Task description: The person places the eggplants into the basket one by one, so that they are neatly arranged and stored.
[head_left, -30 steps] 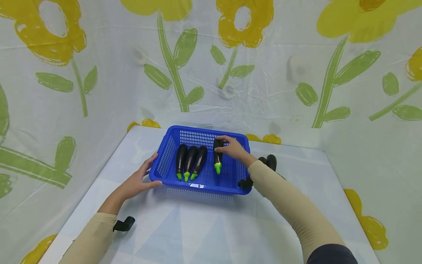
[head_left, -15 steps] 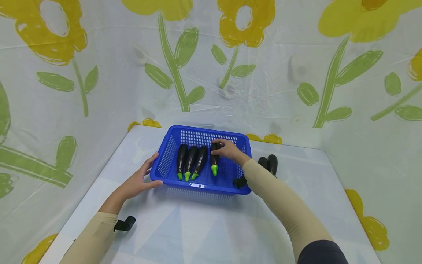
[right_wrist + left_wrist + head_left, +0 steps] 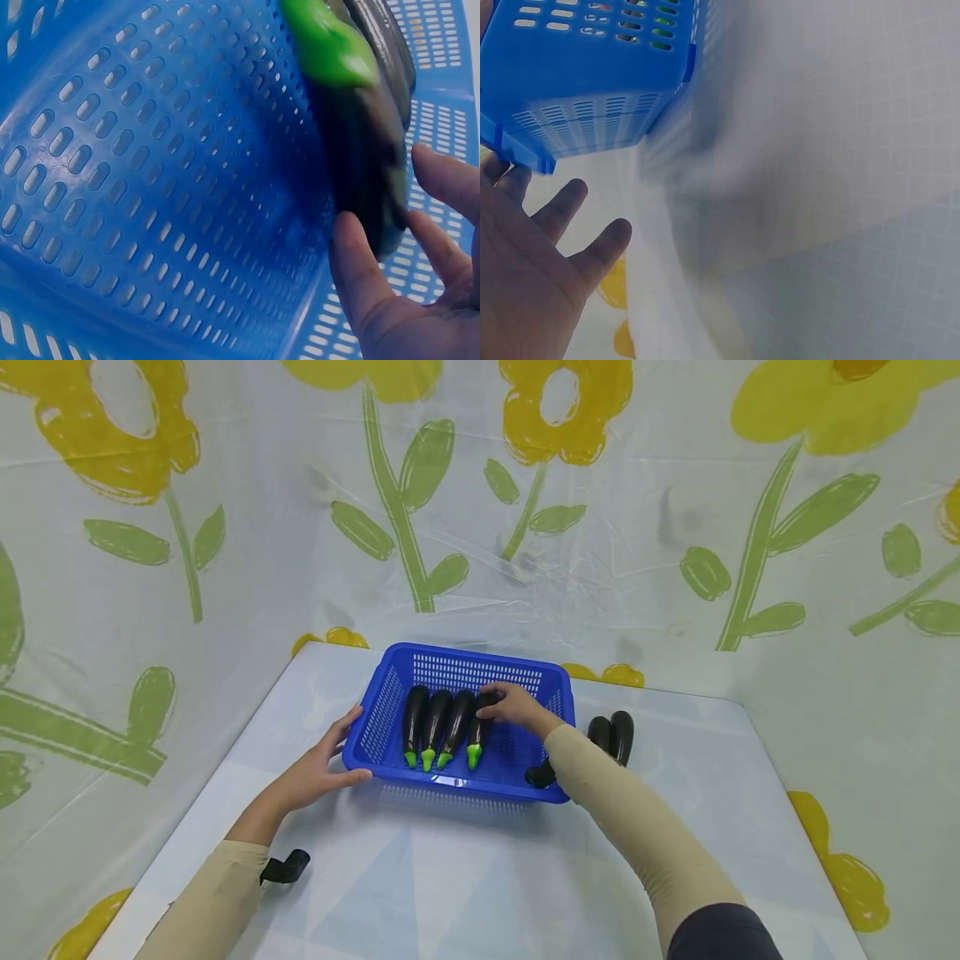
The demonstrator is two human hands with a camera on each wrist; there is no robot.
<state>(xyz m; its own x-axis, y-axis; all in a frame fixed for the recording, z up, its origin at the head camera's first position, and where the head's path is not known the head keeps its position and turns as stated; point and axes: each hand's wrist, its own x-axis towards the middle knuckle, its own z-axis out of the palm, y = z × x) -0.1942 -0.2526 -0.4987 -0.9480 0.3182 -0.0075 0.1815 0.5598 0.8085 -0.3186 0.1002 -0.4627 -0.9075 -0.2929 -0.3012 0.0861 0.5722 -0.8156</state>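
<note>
One eggplant (image 3: 476,747) pinched inside a blue basket (image 3: 487,786)

The right hand (image 3: 519,707) holds its far end between thumb and fingers. Three more eggplants (image 3: 436,720) lie just beside it. The left hand (image 3: 309,778), fingers spread, touches the basket's left end. Two others (image 3: 622,735) lie on the table (image 3: 457,868) to the right.

My sleeves (image 3: 622,814) are beige, the basket (image 3: 508,756) blue, its eggplants (image 3: 435,720) blackish with green stems (image 3: 474,756), the far sheet (image 3: 480,597) yellow-flowered.
</note>
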